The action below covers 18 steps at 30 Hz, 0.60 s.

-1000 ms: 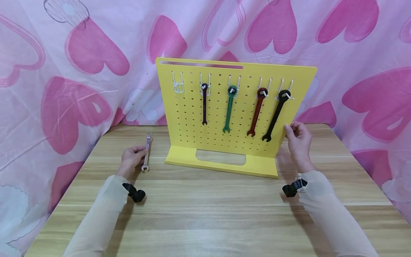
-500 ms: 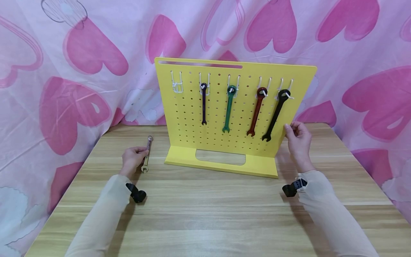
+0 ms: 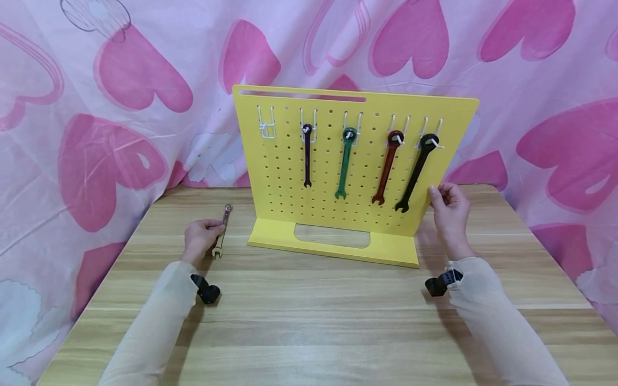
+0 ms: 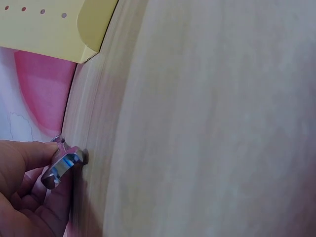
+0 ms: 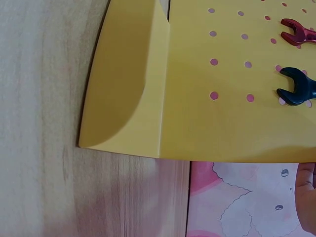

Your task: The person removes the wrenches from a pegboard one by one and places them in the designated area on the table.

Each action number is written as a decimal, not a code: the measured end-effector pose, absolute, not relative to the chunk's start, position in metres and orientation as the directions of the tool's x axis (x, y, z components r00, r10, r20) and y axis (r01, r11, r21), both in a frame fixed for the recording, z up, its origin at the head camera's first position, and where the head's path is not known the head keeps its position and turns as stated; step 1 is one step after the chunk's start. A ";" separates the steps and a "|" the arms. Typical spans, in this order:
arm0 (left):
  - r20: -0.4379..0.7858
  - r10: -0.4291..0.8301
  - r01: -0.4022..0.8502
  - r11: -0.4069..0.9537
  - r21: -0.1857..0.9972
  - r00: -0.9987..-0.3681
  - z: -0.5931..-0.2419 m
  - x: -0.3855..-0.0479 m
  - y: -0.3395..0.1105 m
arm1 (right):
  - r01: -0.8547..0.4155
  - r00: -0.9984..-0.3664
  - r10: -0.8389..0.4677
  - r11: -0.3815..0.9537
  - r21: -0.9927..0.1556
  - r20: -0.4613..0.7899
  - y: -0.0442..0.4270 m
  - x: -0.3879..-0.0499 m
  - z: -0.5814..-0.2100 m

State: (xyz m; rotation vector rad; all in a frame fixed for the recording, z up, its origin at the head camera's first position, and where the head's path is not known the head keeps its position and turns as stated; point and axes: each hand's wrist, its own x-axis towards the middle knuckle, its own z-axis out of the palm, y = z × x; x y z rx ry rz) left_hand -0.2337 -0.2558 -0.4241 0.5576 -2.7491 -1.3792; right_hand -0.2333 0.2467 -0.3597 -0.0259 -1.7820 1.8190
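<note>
My left hand [image 3: 201, 238] pinches a silver combination wrench [image 3: 220, 242] by its middle, left of a yellow pegboard stand [image 3: 333, 212]. Its ring end points away and its open end toward me; the left wrist view shows the shiny open-end jaw [image 4: 64, 167] close up. With thumb and fingers, my right hand [image 3: 451, 212] grips the board's right edge. On white hooks hang a purple wrench [image 3: 307, 158], a green wrench [image 3: 345, 166], a red wrench [image 3: 388, 169] and a black wrench [image 3: 417, 174]. The leftmost white hook [image 3: 267, 126] bears no wrench.
The stand's foot [image 3: 333, 252] rests on a wood-grain table [image 3: 309, 321]. Behind it hangs a pink heart-patterned cloth [image 3: 145, 59]. Black wrist cameras [image 3: 208, 292] sit on both sleeves.
The wrench in my left hand has turned slightly, its ring end shifting right and a little toward me. My right hand stays at the board's edge.
</note>
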 end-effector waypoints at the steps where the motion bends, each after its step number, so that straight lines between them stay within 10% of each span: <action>1: -0.136 -0.320 -0.302 0.558 0.773 -0.938 -0.424 -0.234 -0.256 | -0.380 -0.829 0.415 0.073 -0.922 0.375 0.247 -0.234 -0.360; 18: -0.133 -0.301 -0.302 0.631 0.715 -0.944 -0.423 -0.236 -0.259 | -0.367 -0.833 0.422 0.064 -0.928 0.359 0.250 -0.237 -0.364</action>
